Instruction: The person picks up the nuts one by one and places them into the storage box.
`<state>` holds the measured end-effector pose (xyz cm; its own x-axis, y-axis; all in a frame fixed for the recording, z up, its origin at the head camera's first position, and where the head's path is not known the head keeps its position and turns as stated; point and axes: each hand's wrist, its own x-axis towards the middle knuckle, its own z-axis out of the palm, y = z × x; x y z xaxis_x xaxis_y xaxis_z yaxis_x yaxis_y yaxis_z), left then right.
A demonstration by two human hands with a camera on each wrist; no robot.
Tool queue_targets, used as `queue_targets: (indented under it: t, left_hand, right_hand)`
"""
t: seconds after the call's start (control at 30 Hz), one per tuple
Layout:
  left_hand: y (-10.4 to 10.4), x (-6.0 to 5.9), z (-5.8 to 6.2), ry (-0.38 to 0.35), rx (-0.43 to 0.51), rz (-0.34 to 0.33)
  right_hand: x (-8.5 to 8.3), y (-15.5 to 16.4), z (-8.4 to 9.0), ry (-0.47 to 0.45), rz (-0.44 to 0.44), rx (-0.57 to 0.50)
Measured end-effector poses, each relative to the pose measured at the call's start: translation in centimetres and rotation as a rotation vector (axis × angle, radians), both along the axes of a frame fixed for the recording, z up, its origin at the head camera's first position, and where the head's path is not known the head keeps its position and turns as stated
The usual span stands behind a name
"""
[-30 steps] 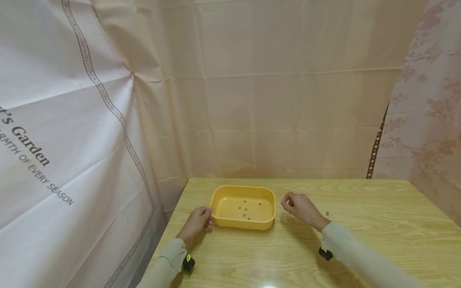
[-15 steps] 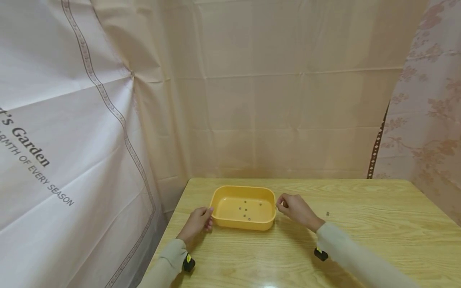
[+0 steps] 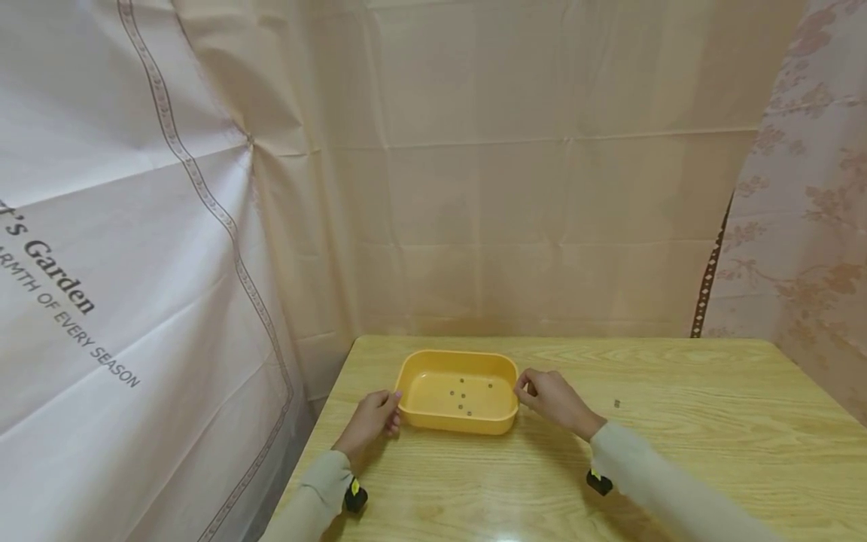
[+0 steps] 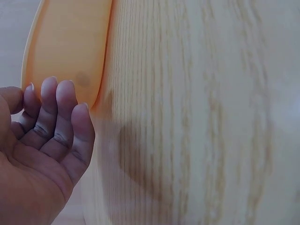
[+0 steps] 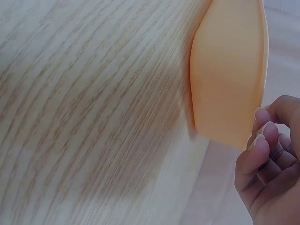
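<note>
A yellow plastic basin (image 3: pixel 457 424), shallow and oblong with rounded corners, stands on the wooden table. Several tiny dark-grey pieces (image 3: pixel 463 396), too small to identify, lie scattered on its floor. At its left end my left hand (image 3: pixel 369 418) pinches the rim between thumb and index finger. The other fingers (image 4: pixel 65 93) are bent loosely by the outer wall in the left wrist view. My right hand (image 3: pixel 552 395) is at the right end, thumb and bent fingertips (image 5: pixel 258 145) pinching the rim there.
Tiny grey pieces (image 3: pixel 616 403) lie on the wooden table (image 3: pixel 691 452) right of my right hand. A beige cloth (image 3: pixel 515 188) hangs behind the table. A white printed cloth (image 3: pixel 135 271) hangs at the left, a floral one (image 3: pixel 813 211) at the right.
My right hand has moved left from beside the basin to its right rim and now pinches it. The left hand has stayed on the left rim; the basin is practically where it was.
</note>
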<state>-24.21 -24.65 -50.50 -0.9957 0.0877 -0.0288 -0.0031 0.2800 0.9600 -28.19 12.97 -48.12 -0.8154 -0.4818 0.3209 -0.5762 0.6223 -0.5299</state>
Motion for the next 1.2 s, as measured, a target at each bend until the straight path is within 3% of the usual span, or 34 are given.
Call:
queue_targets:
  t: [0.83,1.2]
  left_hand:
    - [0.03,-0.13,-0.03,0.007,0.0,-0.006]
    - [-0.08,-0.24,-0.24,0.013,-0.012,-0.012]
  right_hand:
    - [0.45,-0.4,0.07,-0.025,0.032,0.015]
    - [0.63,-0.02,0.22,-0.048,0.096,-0.009]
